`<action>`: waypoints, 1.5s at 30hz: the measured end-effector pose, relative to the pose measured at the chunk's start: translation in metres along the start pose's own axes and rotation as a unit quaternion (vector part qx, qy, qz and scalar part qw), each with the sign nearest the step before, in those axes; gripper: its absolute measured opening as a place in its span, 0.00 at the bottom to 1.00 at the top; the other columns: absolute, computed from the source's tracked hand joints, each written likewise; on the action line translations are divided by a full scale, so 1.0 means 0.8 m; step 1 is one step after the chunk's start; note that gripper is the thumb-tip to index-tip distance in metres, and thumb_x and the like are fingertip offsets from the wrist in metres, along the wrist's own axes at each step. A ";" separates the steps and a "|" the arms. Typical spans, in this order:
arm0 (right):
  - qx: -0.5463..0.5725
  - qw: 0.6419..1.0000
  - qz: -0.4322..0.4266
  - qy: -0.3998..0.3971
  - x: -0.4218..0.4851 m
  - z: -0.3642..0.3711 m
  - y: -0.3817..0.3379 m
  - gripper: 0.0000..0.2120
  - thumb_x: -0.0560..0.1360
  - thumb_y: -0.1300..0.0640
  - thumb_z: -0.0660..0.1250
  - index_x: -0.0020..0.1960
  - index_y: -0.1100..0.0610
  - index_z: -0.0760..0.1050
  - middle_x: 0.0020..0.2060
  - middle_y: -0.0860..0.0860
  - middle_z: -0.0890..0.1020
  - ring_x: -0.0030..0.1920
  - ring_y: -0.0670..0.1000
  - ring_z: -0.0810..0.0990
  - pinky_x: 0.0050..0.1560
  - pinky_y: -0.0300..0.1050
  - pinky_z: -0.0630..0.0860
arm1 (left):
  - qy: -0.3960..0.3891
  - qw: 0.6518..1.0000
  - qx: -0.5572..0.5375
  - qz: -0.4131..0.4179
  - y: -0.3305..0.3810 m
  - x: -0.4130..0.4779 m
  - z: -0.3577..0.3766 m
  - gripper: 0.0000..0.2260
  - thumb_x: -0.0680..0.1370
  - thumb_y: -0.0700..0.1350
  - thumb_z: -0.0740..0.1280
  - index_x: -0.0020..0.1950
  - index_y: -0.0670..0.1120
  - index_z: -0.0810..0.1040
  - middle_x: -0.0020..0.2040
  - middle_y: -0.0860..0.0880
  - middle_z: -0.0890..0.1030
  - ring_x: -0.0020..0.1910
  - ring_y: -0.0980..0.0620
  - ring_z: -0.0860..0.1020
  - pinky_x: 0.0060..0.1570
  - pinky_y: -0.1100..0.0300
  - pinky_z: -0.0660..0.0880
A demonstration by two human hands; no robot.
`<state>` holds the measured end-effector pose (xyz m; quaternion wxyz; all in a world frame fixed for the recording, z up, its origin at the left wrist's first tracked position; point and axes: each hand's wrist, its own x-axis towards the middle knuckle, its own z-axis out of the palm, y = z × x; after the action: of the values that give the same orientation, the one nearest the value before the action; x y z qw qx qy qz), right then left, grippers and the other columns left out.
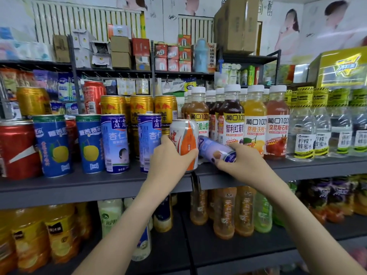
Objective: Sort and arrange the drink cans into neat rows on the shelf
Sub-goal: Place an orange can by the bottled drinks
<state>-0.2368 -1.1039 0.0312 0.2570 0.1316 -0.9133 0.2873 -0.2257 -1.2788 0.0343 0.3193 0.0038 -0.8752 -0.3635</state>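
The left hand (pixel 170 155) closes its grip round an upright white-and-orange metal drink can (pixel 185 141) at the front of the dark grey shelf (pixel 79 187). The right hand (pixel 238 162) clasps a pale purple can (pixel 215 148), tilted almost onto its side just beside the first. Turning the tilted can upright in so tight a gap could topple the clear plastic juice bottles (pixel 254 124) behind it or the tall blue cans (pixel 115 143), and a loosened grip could let it roll off the shelf lip. Both held cans are smooth, glossy cylinders, likely slippery.
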 end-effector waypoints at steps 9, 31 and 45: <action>0.708 0.703 0.071 -0.009 -0.009 0.005 -0.024 0.13 0.74 0.61 0.66 0.58 0.62 0.75 0.47 0.52 0.84 0.50 0.49 0.81 0.56 0.44 0.78 | 0.028 0.999 -0.024 0.010 -0.009 0.000 0.019 0.29 0.71 0.58 0.71 0.63 0.44 0.66 0.58 0.44 0.77 0.55 0.45 0.77 0.48 0.55 0.72; 0.358 0.933 0.043 0.007 0.004 0.030 -0.013 0.20 0.74 0.50 0.68 0.61 0.53 0.64 0.52 0.46 0.76 0.49 0.41 0.78 0.42 0.32 0.75 | 0.009 0.999 -0.026 0.041 -0.015 -0.003 0.022 0.38 0.73 0.55 0.71 0.74 0.44 0.55 0.64 0.45 0.73 0.62 0.46 0.73 0.54 0.58 0.69; 0.266 0.963 0.004 -0.039 0.026 0.042 0.003 0.21 0.72 0.56 0.72 0.62 0.53 0.68 0.56 0.49 0.78 0.55 0.47 0.78 0.49 0.37 0.75 | -0.024 0.998 -0.010 0.052 -0.018 -0.006 0.017 0.42 0.72 0.53 0.72 0.75 0.43 0.50 0.65 0.42 0.71 0.62 0.44 0.72 0.55 0.54 0.71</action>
<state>-0.2682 -1.1234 0.0181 0.1759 0.2021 -0.8138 0.5157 -0.2328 -1.2795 0.0154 0.3161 -0.0535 -0.8782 -0.3550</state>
